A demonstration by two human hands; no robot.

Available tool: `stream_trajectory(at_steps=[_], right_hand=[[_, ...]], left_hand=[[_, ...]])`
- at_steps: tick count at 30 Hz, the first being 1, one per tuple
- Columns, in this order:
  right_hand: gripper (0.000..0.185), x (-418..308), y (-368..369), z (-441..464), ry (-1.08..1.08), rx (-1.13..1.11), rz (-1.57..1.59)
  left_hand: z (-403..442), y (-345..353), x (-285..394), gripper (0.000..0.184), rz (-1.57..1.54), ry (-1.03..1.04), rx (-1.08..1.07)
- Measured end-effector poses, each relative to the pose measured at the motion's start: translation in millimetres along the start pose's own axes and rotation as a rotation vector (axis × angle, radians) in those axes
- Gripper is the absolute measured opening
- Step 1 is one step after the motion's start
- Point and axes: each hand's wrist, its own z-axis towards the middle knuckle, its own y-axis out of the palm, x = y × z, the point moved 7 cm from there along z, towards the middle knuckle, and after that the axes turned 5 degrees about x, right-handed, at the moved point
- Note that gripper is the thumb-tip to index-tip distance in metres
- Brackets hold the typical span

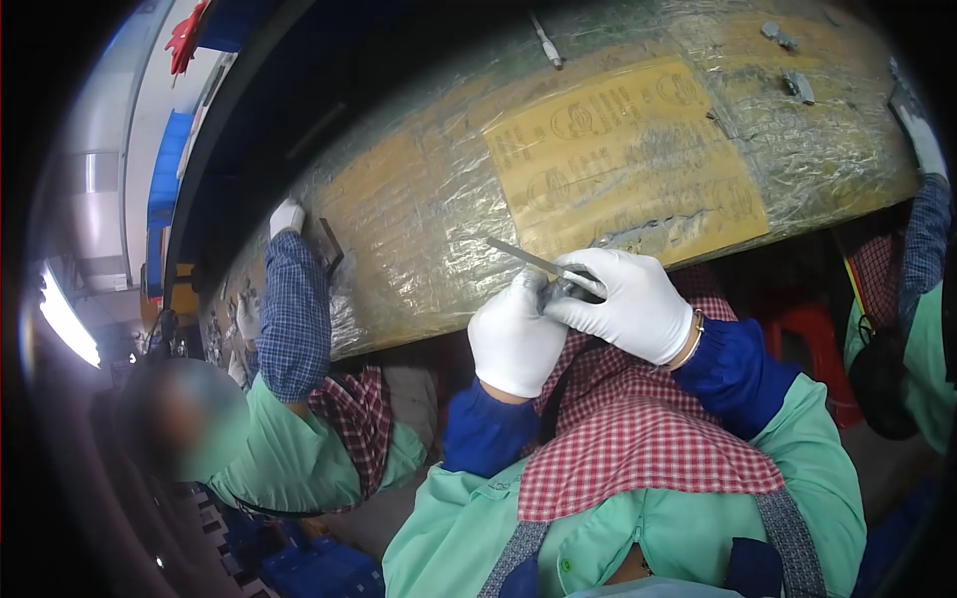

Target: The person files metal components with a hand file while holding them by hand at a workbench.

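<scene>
Both my hands wear white gloves and meet just in front of the table's near edge. My right hand (pixel 630 304) is closed, its fingers pinching a thin, flat, file-like tool (pixel 516 253) whose grey end points up and left over the table. My left hand (pixel 520 334) is closed around a small dark grey part (pixel 566 289), partly hidden between the two hands. The tool lies across the top of this part; whether they touch is unclear.
A sheet of brown printed paper (pixel 618 149) lies on the film-covered table (pixel 419 229). Small grey parts (pixel 797 87) sit at the far right, and a white pen-like tool (pixel 546 42) at the back. Co-workers' gloved hands (pixel 287 217) are at left and right.
</scene>
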Motion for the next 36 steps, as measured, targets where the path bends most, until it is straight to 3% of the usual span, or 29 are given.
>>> stream_trajectory(at_steps=[3,7,10,12,14,17,19,22,27,29,30,31,32,33,35,36], right_hand=[[0.029,30,6,-3,0.214,0.02,0.088],[0.022,36,6,-2,0.237,0.081,0.339],[0.026,37,1,2,0.27,0.058,0.525],[0.025,30,-7,4,0.255,0.027,0.464],[0.023,35,-1,2,0.364,-0.052,0.487],[0.022,28,-1,0,0.262,-0.023,0.211],[0.023,30,3,-2,0.318,-0.073,0.391],[0.025,33,3,0,0.366,-0.159,0.631],[0.028,40,10,6,0.354,-0.152,0.626],[0.035,42,3,5,0.295,0.079,0.541],[0.043,33,-11,3,0.119,0.247,0.183],[0.044,21,-19,-1,0.059,0.271,0.132],[0.046,7,-30,-6,0.0,0.295,0.08],[0.05,-1,-33,-14,-0.095,0.241,0.032],[0.051,-15,-28,-31,-0.14,0.024,-0.08],[0.051,-24,-22,-38,-0.181,-0.052,-0.126]], left_hand=[[-2,9,-4,0.025,-0.008,0.024,-0.013],[-3,10,-6,0.035,-0.1,0.131,0.18],[-8,14,-8,0.049,-0.253,0.173,0.183],[-11,11,-2,0.059,-0.244,0.286,0.148],[-28,19,-25,0.06,-0.358,0.246,0.156],[-2,13,3,0.061,-0.014,0.23,-0.004],[-5,15,-1,0.053,-0.035,0.261,0.067],[-9,17,-10,0.031,-0.414,0.032,-0.065],[-12,16,-7,0.024,-0.28,0.038,-0.075],[-16,27,-19,0.025,-0.171,-0.088,-0.158],[-15,29,-23,0.023,-0.195,-0.25,-0.233],[-15,29,-19,0.023,-0.193,-0.253,-0.232],[-20,34,-26,0.024,-0.327,-0.459,-0.238],[-28,40,-32,0.025,-0.461,-0.665,-0.243],[-39,50,-39,0.026,-0.593,-0.716,-0.242],[-38,50,-37,0.027,-0.674,-0.608,-0.144]])
